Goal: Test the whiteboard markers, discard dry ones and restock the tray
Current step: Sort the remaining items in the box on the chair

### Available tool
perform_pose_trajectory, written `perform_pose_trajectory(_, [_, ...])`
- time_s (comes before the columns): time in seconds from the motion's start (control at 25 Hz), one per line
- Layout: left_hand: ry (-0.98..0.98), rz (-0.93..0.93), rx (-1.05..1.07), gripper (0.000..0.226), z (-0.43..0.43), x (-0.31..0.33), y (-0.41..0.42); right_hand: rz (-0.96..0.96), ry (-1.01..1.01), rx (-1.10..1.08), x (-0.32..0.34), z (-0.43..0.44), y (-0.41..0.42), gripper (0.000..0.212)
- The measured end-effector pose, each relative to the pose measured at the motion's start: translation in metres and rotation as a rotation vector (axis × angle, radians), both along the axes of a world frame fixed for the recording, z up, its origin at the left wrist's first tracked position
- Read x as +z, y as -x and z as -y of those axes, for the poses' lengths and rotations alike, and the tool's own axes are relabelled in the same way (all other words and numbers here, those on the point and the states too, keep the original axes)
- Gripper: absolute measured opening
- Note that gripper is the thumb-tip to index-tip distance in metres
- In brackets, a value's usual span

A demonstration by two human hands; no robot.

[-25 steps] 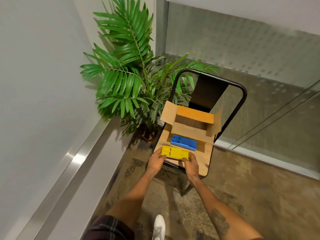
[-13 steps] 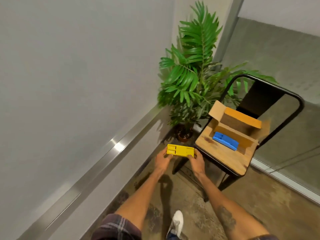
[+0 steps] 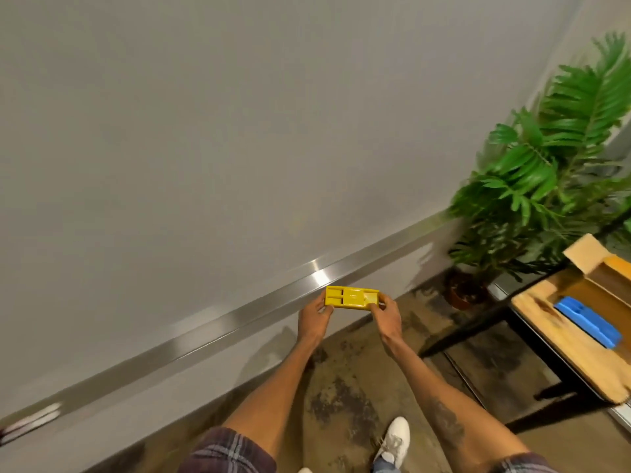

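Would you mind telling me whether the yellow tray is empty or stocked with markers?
Empty, seemingly: the yellow tray, held between left hand and right hand, shows only bare yellow slots.

A second ago the yellow tray [image 3: 351, 297] lay on the chair seat [image 3: 566, 339] just in front of the blue tray [image 3: 587, 320]. Now both hands, left hand [image 3: 313, 318] and right hand [image 3: 386, 311], hold it by its ends, lifted well clear of the chair, in front of what seems to be the whiteboard's metal ledge [image 3: 239, 315]. The view has swung left.
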State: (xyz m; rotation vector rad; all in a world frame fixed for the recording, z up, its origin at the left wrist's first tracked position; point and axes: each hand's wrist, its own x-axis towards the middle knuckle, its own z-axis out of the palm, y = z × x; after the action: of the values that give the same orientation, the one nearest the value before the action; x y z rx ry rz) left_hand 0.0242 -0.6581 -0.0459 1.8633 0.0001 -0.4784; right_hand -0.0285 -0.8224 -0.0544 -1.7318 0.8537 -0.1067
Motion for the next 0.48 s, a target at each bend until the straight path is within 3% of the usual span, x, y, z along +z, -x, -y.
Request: perform_pose_trajectory(0.48, [-0.019,0.016,0.590,0.038,-0.196,0.005,0.003,0.074,-0.008,0.479,-0.003,-0.198,-0.082,0.033])
